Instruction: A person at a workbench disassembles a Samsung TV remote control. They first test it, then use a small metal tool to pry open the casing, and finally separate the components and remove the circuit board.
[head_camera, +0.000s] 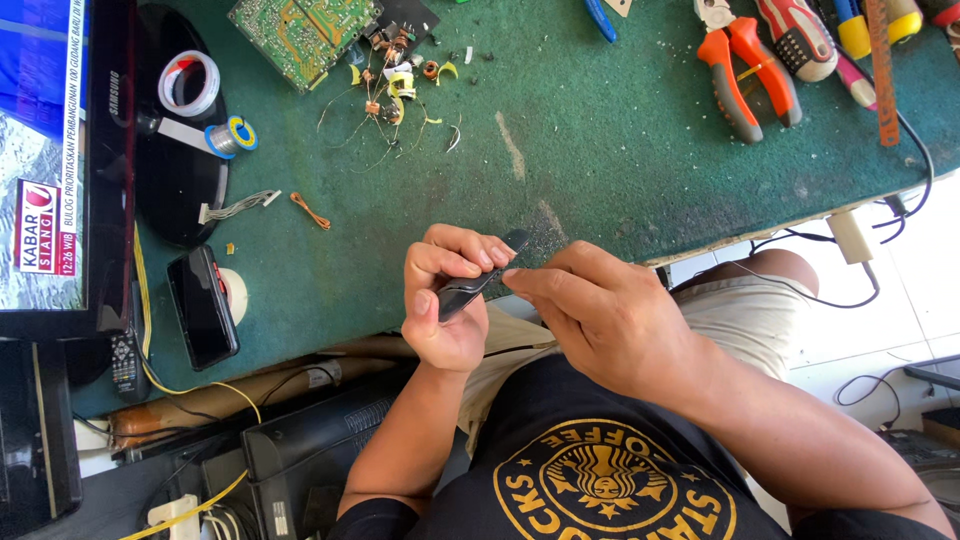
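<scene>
A small black part (478, 282) is held over the worktop (600, 150) edge, clamped in the left hand (445, 300); the right hand (590, 305) is pinched closed on its tip. Fine fingertip work seems underway; steadiness is called for next.

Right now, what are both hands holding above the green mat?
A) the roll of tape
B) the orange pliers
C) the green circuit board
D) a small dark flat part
D: the left hand and right hand pinch a small dark part together; the orange pliers lie untouched.
</scene>
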